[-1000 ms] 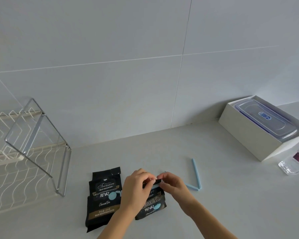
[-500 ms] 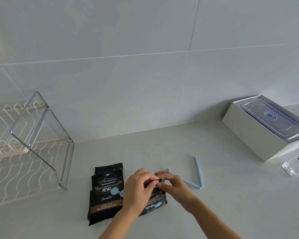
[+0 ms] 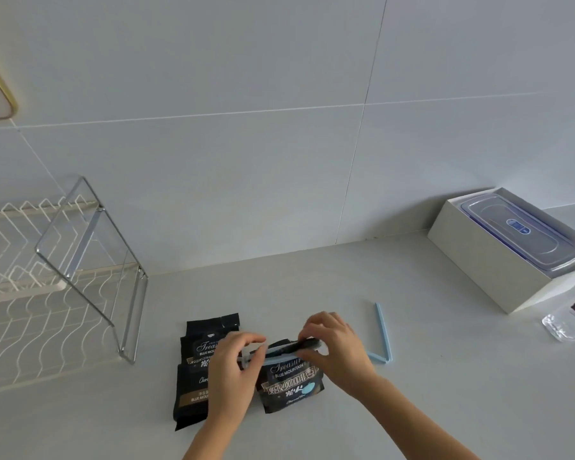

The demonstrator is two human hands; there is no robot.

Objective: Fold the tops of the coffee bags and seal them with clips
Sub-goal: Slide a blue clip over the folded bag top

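Now: left hand (image 3: pixel 233 370) pinches clip (image 3: pixel 279 356) end; right hand (image 3: pixel 336 350) grips folded top of right bag (image 3: pixel 289 388), flat on tabletop (image 3: pixel 412 393). Left bag (image 3: pixel 195 373) just beside. Spare clip (image 3: pixel 383 336) lies open near right hand.

Both hands meet over a black coffee bag (image 3: pixel 291 388) lying on the desk (image 3: pixel 312 293). The left hand (image 3: pixel 233 370) pinches the left end of a light blue clip (image 3: pixel 279 356) set across the bag's folded top. The right hand (image 3: pixel 339 350) pinches that fold at its other end. A second coffee bag (image 3: pixel 193 376) lies flat at the first bag's 9 o'clock, partly under the left hand. A spare clip (image 3: pixel 383 330), hinged open, lies at 3 o'clock, a white box (image 3: pixel 478 270) at 2 o'clock and a dish rack (image 3: pixel 47 287) at 10 o'clock.
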